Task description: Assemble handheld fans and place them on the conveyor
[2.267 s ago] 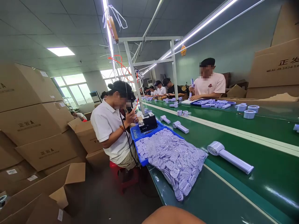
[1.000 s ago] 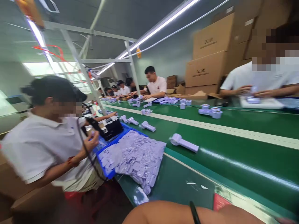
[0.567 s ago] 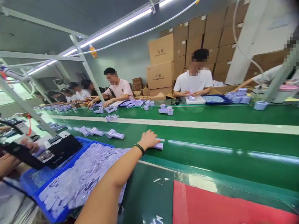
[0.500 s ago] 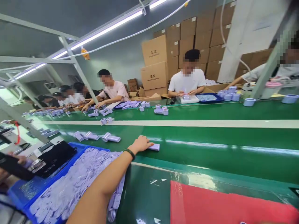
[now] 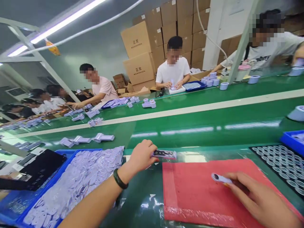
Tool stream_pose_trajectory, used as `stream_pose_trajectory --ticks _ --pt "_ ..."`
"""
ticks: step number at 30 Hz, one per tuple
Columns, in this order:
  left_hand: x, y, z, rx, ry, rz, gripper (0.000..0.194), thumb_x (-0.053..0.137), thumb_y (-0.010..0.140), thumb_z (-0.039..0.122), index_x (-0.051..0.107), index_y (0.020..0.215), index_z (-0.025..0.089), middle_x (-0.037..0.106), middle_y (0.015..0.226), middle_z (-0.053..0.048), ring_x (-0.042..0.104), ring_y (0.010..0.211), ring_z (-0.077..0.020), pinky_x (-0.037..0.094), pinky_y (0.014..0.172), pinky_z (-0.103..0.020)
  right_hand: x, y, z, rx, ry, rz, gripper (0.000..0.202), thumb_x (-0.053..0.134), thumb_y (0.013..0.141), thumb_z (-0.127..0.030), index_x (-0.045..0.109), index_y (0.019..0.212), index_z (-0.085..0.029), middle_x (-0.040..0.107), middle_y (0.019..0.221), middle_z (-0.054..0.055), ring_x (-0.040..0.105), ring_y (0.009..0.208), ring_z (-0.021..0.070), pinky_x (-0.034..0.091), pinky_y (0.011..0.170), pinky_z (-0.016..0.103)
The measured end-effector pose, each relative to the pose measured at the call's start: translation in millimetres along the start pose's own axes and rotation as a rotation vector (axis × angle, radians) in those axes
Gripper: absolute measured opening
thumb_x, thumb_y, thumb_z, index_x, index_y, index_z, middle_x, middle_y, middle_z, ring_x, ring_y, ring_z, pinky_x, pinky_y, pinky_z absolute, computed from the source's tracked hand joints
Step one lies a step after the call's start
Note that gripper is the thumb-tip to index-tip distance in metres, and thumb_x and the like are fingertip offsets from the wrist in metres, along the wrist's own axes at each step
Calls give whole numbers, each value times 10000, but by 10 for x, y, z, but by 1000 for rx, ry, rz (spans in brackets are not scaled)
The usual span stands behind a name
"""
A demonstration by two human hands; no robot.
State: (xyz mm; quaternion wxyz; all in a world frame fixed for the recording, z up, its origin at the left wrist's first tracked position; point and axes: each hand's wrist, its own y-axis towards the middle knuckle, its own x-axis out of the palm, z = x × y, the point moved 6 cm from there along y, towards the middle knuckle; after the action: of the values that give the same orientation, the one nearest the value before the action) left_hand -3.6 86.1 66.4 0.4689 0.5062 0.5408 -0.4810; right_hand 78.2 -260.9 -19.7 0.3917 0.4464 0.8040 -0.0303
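Observation:
My left hand [image 5: 143,155], with a dark bangle on its wrist, grips one end of a lavender plastic housing [image 5: 171,155]. The housing's open side shows dark parts within, and it hovers near the far left corner of a red mat [image 5: 190,190]. Over the right part of that mat, my right hand [image 5: 251,193] pinches a small flat lavender cover [image 5: 219,178] with a black oval at its tip. Beside my left forearm, a blue tray [image 5: 30,207] is heaped with similar lavender covers [image 5: 85,177].
A green conveyor belt [image 5: 201,118] runs across, carrying lavender housings [image 5: 103,137] at left. On the right lie a black sheet of clear rings [image 5: 282,167] and a blue bin [image 5: 291,141]. Co-workers sit along the far side. A black device [image 5: 45,167] stands at left.
My left hand has drawn the housing off the belt, nearer to the mat, its open side now showing. My right hand has come into view with the small cover. The view has turned right.

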Motion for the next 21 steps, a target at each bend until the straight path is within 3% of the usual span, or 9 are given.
stream_pose_trajectory --ticks 3,6,8,13,18,21 --pt "81 -40 807 186 -78 34 308 811 831 406 639 1031 247 562 1014 -29 506 980 -248 425 777 -351 -100 92 -446 2 51 -36 286 444 1061 -446 615 1181 -250 637 1042 38 631 834 229 526 622 272" --pt "189 -47 1249 254 -167 102 388 870 767 455 650 986 223 565 982 -36 501 959 -260 420 760 -362 -43 148 -743 -12 50 -83 249 408 1039 -384 594 1104 -233 614 942 24 599 726 211 456 574 293" --pt "246 -36 1327 254 -218 125 438 896 737 480 651 983 213 569 980 -37 499 958 -264 422 774 -368 71 157 -812 -20 12 -128 239 376 1011 -347 578 1024 -218 590 868 18 574 668 209 412 553 306" --pt "221 -72 1262 318 -397 173 617 917 724 471 602 1183 206 582 1107 -51 501 1022 -269 420 863 -382 328 202 -839 -84 -122 -165 253 335 994 -326 544 912 -208 552 801 32 552 643 237 365 536 323" --pt "242 -121 1280 382 -564 252 277 825 847 310 649 1033 203 632 1010 -21 547 971 -224 401 863 -351 456 215 -808 -171 -101 -174 299 320 997 -328 587 905 -231 583 818 56 585 651 265 443 534 335" --pt "376 -69 1296 354 -532 245 286 872 770 231 662 958 190 641 890 6 570 889 -198 402 803 -329 525 229 -629 -190 18 -131 330 398 1023 -424 645 869 -268 618 841 64 626 704 281 524 558 315"
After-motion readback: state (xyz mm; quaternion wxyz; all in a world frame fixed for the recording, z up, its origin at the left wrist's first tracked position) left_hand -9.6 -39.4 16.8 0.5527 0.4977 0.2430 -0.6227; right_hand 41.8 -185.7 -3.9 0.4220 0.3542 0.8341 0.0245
